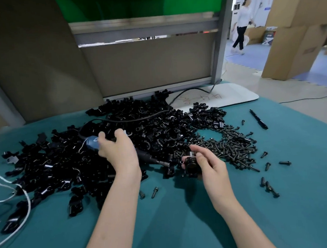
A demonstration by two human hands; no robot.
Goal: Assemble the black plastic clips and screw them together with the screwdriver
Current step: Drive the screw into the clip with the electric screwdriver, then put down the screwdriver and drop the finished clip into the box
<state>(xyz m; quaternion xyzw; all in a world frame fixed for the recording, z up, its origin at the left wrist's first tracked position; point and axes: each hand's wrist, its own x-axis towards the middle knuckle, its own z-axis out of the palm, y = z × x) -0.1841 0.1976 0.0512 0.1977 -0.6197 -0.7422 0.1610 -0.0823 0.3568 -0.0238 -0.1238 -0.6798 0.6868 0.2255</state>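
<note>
Teal cloth table (176, 229) under our forearms. Our right hand (208, 165) pinches round black plastic clip (190, 165) beside black screw heap (236, 147). Our left hand (118, 148) grips blue-and-black corded screwdriver (92, 142) atop black clip pile (149, 124).

Teal cloth-covered tabletop (185, 228), scattered with parts.
Heap of black plastic clips (65, 165) at left, small black screws (234, 148) at right, slim black pen (258, 119) beyond.

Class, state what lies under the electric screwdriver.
Under the screwdriver lies the pile of black clips, on the teal cloth. The left hand grips its middle, hiding what lies beneath there.
</note>
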